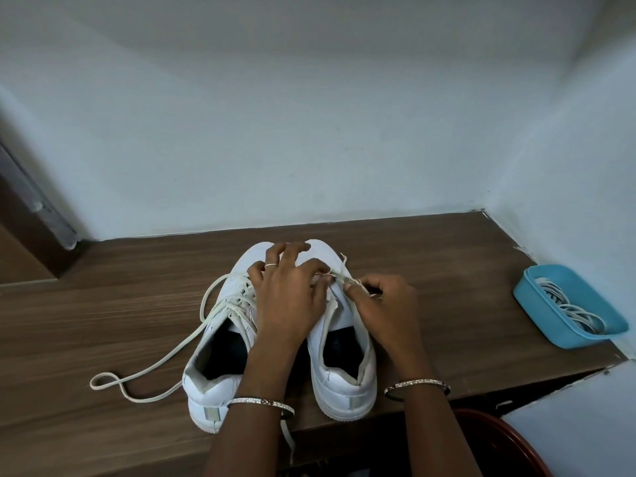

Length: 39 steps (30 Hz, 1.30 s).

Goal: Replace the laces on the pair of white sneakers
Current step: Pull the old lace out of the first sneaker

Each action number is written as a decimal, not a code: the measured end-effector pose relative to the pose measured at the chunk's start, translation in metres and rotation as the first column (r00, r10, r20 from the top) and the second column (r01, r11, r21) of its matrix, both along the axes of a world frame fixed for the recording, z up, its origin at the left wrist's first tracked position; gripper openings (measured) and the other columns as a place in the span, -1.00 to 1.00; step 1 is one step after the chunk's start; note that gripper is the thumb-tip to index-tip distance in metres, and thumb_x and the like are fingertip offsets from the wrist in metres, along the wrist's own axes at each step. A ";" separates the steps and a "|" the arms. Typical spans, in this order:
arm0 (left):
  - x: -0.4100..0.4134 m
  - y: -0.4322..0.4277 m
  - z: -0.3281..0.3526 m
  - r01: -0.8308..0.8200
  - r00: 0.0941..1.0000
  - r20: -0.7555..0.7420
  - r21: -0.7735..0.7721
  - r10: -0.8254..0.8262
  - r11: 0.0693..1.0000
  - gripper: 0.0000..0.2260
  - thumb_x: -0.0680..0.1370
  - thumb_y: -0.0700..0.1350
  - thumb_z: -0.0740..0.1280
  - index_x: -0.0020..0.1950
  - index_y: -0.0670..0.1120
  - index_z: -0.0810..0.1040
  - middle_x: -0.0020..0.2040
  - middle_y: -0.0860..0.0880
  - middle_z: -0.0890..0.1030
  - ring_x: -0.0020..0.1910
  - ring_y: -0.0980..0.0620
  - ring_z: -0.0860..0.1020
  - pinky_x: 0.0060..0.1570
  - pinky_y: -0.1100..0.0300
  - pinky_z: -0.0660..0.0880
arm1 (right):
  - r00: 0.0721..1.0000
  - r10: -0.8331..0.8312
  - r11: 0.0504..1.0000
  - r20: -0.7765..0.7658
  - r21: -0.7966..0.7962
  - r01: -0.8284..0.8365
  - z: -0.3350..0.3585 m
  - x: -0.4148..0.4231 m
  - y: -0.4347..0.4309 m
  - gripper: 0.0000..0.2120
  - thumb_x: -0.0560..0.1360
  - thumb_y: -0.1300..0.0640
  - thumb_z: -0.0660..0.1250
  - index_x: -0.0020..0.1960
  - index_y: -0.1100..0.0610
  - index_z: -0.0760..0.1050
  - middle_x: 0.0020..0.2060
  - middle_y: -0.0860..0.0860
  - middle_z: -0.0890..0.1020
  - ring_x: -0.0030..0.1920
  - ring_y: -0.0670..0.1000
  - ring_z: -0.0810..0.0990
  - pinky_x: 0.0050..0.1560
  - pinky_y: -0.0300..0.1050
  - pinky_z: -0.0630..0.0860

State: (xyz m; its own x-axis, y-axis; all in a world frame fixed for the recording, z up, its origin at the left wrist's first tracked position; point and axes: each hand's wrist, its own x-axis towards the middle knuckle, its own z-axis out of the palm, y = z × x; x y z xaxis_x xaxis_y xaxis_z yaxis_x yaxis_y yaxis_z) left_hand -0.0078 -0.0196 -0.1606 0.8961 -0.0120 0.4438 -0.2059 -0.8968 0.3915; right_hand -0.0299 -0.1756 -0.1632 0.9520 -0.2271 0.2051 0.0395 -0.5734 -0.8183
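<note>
A pair of white sneakers stands side by side on a brown wooden tabletop (103, 321), heels towards the person and toes towards the pale wall (309, 132). The left sneaker (213, 383) is partly unlaced: its loose lace (151, 370) sags out of the eyelets and trails off to the left across the wood, ending in a small loop near the table's front edge. Both hands work on the right sneaker (344, 383), just beside it. The left hand (289, 297) reaches across both shoes, its outer fingers spread and lying over the toe area, one of them wearing a ring (271, 265), while its thumb and forefinger come together on a short lace (340, 276) at the upper eyelets. The right hand (382, 297) has its fingers curled and pinches the same short lace a little to the right, so the lace is stretched between the two hands; a frayed end of it sticks up just beyond. Each wrist carries a thin bangle (261, 404). Well to the right, against the side wall, sits a blue plastic tray (537, 304) holding a coil of white laces (571, 311). Part of a dark red round object (499, 442) shows at the near right corner.
</note>
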 end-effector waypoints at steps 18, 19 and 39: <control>0.001 0.002 0.002 -0.074 0.997 0.035 0.030 0.073 0.997 -0.86 0.49 0.07 0.46 0.04 0.17 0.67 0.25 0.09 0.58 0.33 -0.05 0.38 0.16 -0.04 0.13 | 1.000 -0.027 1.000 -0.013 0.000 0.027 0.001 0.000 0.001 -0.77 0.43 -0.10 0.40 -0.27 0.04 0.66 -0.40 -0.12 0.66 -0.33 -0.10 0.63 -0.23 0.07 0.62; 0.002 0.001 0.000 -0.062 0.998 0.003 0.043 0.062 0.997 -0.88 0.48 0.08 0.47 0.01 0.18 0.68 0.27 0.09 0.57 0.35 -0.05 0.38 0.17 -0.05 0.12 | 1.000 -0.025 1.000 -0.016 0.001 0.025 0.001 0.000 0.001 -0.77 0.43 -0.10 0.40 -0.27 0.03 0.66 -0.40 -0.13 0.66 -0.32 -0.11 0.63 -0.23 0.06 0.62; -0.001 0.008 0.010 -0.090 0.995 0.054 0.066 0.087 0.994 -0.87 0.46 -0.01 0.46 0.00 0.17 0.68 0.31 0.11 0.54 0.39 -0.06 0.34 0.22 -0.12 0.14 | 0.999 -0.033 0.999 -0.002 -0.015 0.033 -0.004 0.003 -0.001 -0.80 0.46 -0.03 0.46 -0.27 0.05 0.66 -0.42 -0.11 0.64 -0.34 -0.10 0.62 -0.28 -0.05 0.58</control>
State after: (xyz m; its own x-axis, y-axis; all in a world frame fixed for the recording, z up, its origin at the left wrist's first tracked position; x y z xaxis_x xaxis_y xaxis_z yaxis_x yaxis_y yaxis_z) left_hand -0.0089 -0.0120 -0.1509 0.8713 0.0345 0.4896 -0.1425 -0.9367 0.3197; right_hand -0.0273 -0.1768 -0.1669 0.9445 -0.2557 0.2064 0.0181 -0.5866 -0.8097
